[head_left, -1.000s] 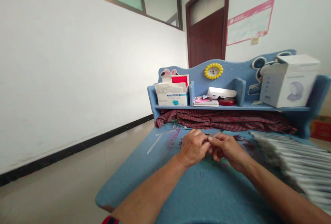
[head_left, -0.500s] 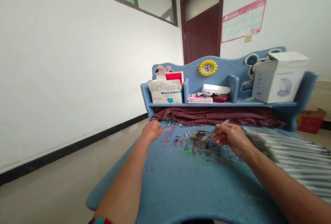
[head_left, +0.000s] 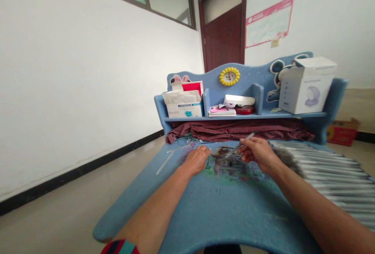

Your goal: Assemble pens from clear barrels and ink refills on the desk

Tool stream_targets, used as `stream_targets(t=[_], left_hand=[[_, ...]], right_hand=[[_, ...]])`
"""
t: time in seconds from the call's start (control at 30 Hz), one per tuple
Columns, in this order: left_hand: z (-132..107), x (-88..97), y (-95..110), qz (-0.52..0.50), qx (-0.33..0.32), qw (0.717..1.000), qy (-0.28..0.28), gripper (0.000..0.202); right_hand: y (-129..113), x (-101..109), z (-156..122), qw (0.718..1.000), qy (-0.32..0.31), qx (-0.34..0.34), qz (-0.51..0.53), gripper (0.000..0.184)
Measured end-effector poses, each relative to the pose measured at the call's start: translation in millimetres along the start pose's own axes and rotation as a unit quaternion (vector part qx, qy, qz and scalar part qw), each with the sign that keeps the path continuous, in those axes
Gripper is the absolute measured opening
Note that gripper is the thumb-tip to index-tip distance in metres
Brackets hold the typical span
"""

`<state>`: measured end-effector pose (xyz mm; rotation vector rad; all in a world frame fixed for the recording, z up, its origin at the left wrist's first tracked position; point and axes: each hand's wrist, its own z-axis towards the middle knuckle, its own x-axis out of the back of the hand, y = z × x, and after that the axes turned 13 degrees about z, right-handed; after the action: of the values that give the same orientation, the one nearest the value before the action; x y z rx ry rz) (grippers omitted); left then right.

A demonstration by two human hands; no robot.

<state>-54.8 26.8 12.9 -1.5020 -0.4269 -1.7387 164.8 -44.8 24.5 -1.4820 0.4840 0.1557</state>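
Note:
My right hand (head_left: pixel 258 153) pinches a slim, clear pen-like tube (head_left: pixel 238 145) above the middle of the blue desk (head_left: pixel 222 207). The tube slants, its lower end pointing left and towards me. Over the printed picture (head_left: pixel 231 165) on the desk, my left hand (head_left: pixel 199 159) is closed, its fingertips near the tube's lower end. What those fingers hold, if anything, I cannot make out. Left of that hand lie a thin translucent tube (head_left: pixel 164 163) and a second thin stick (head_left: pixel 178 148).
Many thin grey-white sticks (head_left: pixel 331 176) lie in rows at the right, beside a grey fuzzy thing (head_left: pixel 290 162). Checked cloth (head_left: pixel 234 129) runs under the shelf (head_left: pixel 187 119). A mask box (head_left: pixel 184 107) and a tall white box (head_left: pixel 307 86) stand on it.
My left hand has moved right, from the desk's left side to near the tube in my right hand. A translucent tube now shows on the desk at left. The view has shifted slightly.

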Motion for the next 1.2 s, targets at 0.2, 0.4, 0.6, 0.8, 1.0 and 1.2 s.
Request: stream_targets(t=[0.2,0.4,0.6,0.8,1.0,1.2], left_hand=[[-1.5,10.3,-2.2,0.035,0.031,0.999,-0.019,0.014],[-0.2,14.3,1.6,-0.198,0.017,0.980,0.007,0.010],[-0.1,27.7,25.9,-0.441,0.019,0.897,-0.008,0.007],[-0.1,27.4,32.4,-0.497,0.014,0.868,-0.008,0.011],[1.0,23.1,33.2,-0.547,0.012,0.836,-0.030,0.018],[1.3,20.1,36.4,-0.581,0.041,0.810,-0.070,0.023]], right_hand=[[0.2,-3.8,-2.8,1.000,-0.005,-0.004,-0.022,0.016],[0.5,-12.7,-8.5,0.999,-0.019,0.036,-0.016,0.018],[-3.7,-17.2,-11.9,0.996,-0.019,0.088,0.000,0.022],[-4.0,-18.7,-13.6,0.995,-0.029,0.099,0.008,0.023],[-1.0,-20.5,-15.0,0.994,-0.047,0.098,-0.001,0.026],[-0.2,-21.0,-16.1,0.991,-0.066,0.107,-0.038,0.027]])
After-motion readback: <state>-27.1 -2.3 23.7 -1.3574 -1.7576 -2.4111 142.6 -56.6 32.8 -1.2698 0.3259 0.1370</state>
